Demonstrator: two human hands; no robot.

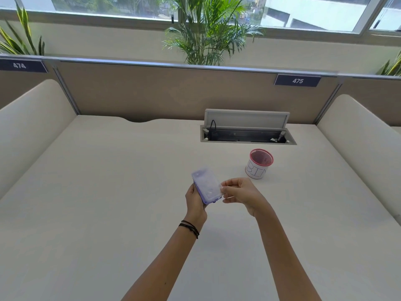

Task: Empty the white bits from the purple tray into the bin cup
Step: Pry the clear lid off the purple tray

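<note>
The purple tray [207, 185] is held above the middle of the white desk, tilted, with a translucent cover over its top. My left hand [195, 202] grips it from below and from the left. My right hand [237, 192] pinches the tray's right corner at the edge of the cover. Pale shapes show faintly through the cover; I cannot make out single white bits. The bin cup [259, 163], a pink mesh cup with a white paper band marked "BIN", stands upright on the desk to the right and a little beyond my hands.
An open cable hatch [247, 133] with a raised lid sits in the desk behind the cup. Padded dividers [355, 135] flank both sides and a brown partition [152, 94] closes the back. Plants stand behind it.
</note>
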